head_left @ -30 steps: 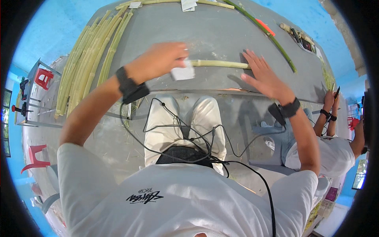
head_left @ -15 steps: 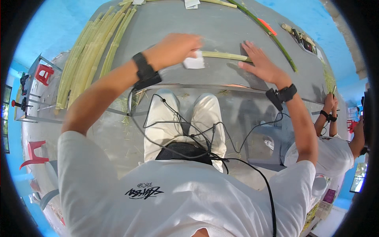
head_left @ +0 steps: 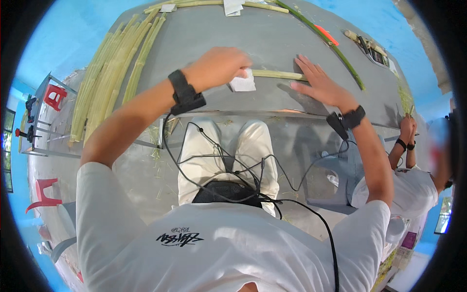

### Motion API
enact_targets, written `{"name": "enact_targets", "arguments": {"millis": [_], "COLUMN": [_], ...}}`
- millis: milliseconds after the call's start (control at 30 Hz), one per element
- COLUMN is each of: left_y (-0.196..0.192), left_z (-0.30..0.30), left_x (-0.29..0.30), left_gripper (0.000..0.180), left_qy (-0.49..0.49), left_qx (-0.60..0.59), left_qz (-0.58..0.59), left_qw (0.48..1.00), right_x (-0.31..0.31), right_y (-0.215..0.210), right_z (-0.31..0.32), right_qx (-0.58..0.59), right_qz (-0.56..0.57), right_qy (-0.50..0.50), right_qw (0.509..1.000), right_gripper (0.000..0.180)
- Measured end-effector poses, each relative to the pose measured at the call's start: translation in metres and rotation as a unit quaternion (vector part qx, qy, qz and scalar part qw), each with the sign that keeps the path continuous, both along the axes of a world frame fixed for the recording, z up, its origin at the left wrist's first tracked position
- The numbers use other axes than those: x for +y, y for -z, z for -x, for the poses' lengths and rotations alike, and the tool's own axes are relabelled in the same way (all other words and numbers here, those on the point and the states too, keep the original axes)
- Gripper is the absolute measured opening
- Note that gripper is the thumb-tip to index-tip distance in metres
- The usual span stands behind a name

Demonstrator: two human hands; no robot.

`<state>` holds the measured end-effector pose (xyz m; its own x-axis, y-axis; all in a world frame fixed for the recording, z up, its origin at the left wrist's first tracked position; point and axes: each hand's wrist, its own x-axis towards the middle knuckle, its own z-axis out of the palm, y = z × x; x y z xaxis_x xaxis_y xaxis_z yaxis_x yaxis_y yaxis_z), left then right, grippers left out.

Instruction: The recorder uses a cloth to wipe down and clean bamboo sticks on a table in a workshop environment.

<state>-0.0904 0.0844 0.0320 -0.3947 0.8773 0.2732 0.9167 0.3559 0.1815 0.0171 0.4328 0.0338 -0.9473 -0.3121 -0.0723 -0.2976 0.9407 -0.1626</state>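
A pale green bamboo pole [head_left: 279, 74] lies crosswise on the grey table in front of me. My left hand [head_left: 220, 65] is closed over its left part, fingers curled round a white sheet [head_left: 243, 82] that looks like paper or sandpaper. The sheet hangs below the fingers, and the hand hides the pole there. At the pole's right end rests my right hand [head_left: 322, 83], open, its fingers stretched out and the palm down over the end. Both wrists wear black bands with small devices.
Several peeled bamboo poles [head_left: 114, 73] lie at the left. Another pale pole [head_left: 262, 7], white sheets [head_left: 233, 7] and a dark green pole [head_left: 335, 48] lie farther back. Tools [head_left: 377, 51] sit at the far right. A co-worker's hands [head_left: 407, 127] are at the right. Cables [head_left: 214, 155] cross my lap.
My left hand has slid slightly to the right along the pole with the white sheet. My right hand stays at the pole's end. The whole view has shifted a little.
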Motion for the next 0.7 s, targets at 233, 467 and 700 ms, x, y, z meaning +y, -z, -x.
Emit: {"name": "enact_targets", "arguments": {"millis": [233, 467, 700], "left_y": [-0.019, -0.004, 0.004], "left_z": [-0.043, -0.026, -0.007], "left_x": [-0.099, -0.070, -0.021], "left_gripper": [0.028, 0.025, 0.022], "left_qy": [-0.111, -0.048, -0.012], "left_qx": [-0.047, -0.011, 0.004], "left_qz": [0.093, 0.035, 0.015], "left_qw": [0.988, 0.998, 1.000], "right_x": [-0.006, -0.005, -0.006], "right_y": [-0.015, -0.012, -0.003], "right_z": [-0.065, -0.043, -0.015], "right_qx": [-0.029, -0.003, -0.024], "right_qz": [-0.018, -0.042, -0.022], "right_qy": [-0.037, -0.013, 0.012], "right_qw": [0.999, 0.999, 0.999], "right_gripper": [0.106, 0.102, 0.099]}}
